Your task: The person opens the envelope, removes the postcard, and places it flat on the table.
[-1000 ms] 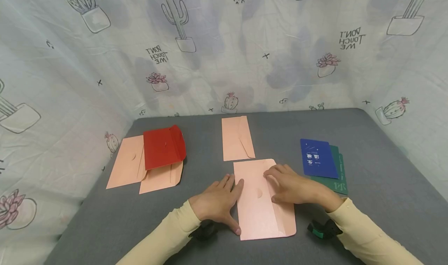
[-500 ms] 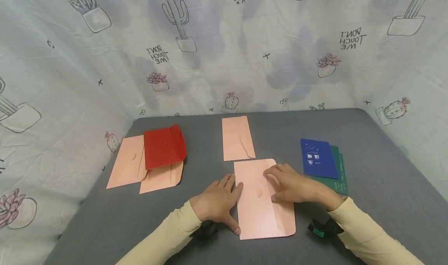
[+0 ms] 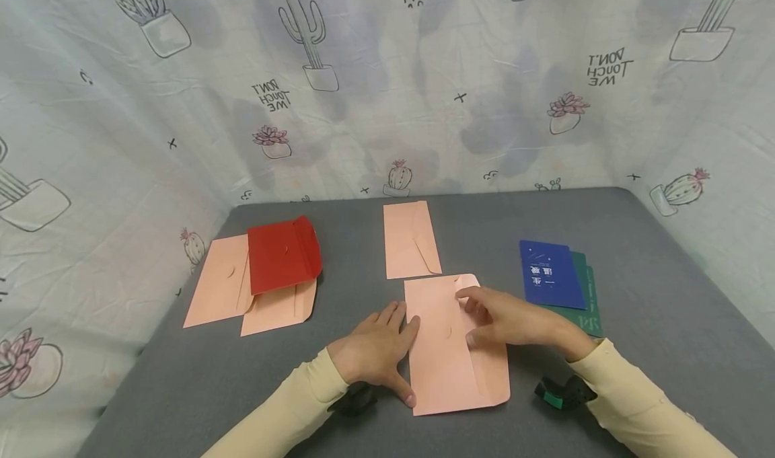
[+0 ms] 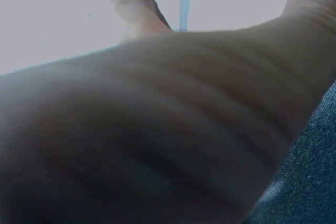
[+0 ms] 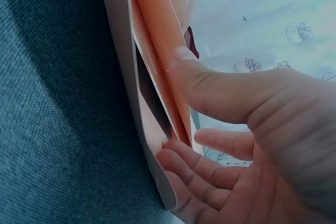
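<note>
A pale pink envelope (image 3: pixel 437 364) lies lengthwise before me on the grey table, its long side flap (image 3: pixel 495 374) unfolded to the right. My left hand (image 3: pixel 377 352) rests beside its left edge, fingers spread, with fingertips and thumb at the paper. At the envelope's mouth, my right hand (image 3: pixel 511 320) pinches the front panel's edge with bent fingers. The right wrist view shows the right thumb (image 5: pixel 202 85) on that panel and fingertips at a dark gap between panel and flap. In the left wrist view, my left hand (image 4: pixel 157 114) blocks most of the sight.
Another pink envelope (image 3: pixel 408 239) lies just beyond. At left, a red envelope (image 3: pixel 281 256) overlaps two pink envelopes (image 3: pixel 218 283). At right, a blue card (image 3: pixel 551 276) lies over green ones (image 3: pixel 587 320). A patterned cloth (image 3: pixel 387 74) hangs behind the table.
My right hand has lifted slightly at the mouth, and the envelope's front panel has bowed up there. My left hand has stayed in place.
</note>
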Tool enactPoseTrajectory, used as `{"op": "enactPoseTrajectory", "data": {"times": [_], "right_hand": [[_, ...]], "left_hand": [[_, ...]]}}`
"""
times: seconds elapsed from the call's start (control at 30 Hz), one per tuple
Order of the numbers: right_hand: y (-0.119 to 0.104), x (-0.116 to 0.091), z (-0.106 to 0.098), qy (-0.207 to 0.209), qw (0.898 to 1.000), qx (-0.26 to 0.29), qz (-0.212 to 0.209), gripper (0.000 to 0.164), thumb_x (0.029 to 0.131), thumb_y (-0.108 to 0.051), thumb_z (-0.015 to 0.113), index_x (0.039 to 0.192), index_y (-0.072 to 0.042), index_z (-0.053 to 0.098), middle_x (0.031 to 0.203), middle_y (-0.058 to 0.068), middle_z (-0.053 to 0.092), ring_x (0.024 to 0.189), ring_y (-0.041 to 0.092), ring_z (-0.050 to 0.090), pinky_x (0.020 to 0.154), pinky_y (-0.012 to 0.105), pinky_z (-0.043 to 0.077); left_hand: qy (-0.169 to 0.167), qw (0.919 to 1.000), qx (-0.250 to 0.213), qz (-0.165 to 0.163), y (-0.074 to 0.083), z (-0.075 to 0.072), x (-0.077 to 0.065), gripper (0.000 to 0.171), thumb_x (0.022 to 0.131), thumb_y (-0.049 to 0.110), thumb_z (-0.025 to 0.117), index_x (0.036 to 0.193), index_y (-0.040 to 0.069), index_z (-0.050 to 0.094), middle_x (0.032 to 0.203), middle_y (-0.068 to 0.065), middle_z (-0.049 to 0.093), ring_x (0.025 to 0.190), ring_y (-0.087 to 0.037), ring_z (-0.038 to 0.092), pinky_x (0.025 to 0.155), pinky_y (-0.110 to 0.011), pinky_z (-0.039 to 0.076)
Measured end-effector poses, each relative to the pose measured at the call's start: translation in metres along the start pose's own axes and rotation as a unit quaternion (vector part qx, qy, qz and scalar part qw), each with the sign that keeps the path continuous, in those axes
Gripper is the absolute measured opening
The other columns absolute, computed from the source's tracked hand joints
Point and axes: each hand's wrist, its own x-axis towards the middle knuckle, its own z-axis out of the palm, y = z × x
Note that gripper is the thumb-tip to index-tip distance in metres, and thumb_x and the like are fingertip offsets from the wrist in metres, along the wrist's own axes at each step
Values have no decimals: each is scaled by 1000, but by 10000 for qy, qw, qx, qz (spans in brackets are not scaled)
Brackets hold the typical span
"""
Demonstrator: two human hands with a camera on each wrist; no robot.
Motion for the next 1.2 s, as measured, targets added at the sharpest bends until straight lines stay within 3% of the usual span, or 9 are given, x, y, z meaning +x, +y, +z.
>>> {"op": "enactPoseTrajectory", "data": {"times": [0.33,0.6,1.2], "right_hand": [[3,3,-1,-104,9973,725,26,75,90,-29,78,150,-6,38,111,4,69,98,16,63,84,28,52],[5,5,3,-380,9908,1268,-285,68,92,-14,73,150,-2,39,105,7,65,93,17,63,81,25,51],[13,7,7,-437,9852,1609,-389,66,93,-13,72,148,-1,39,105,10,62,92,16,62,80,24,50]], "left_hand": [[27,10000,41,3,0,-1,1,128,59,79,80,159,15,32,167,-17,26,156,-35,26,120,-49,36],[73,9999,73,-24,1,-1,0,129,58,79,81,159,15,33,167,-17,27,155,-34,28,119,-49,37],[110,9999,63,47,0,0,-1,128,60,78,80,159,13,32,166,-18,28,154,-34,29,119,-48,37]]}}
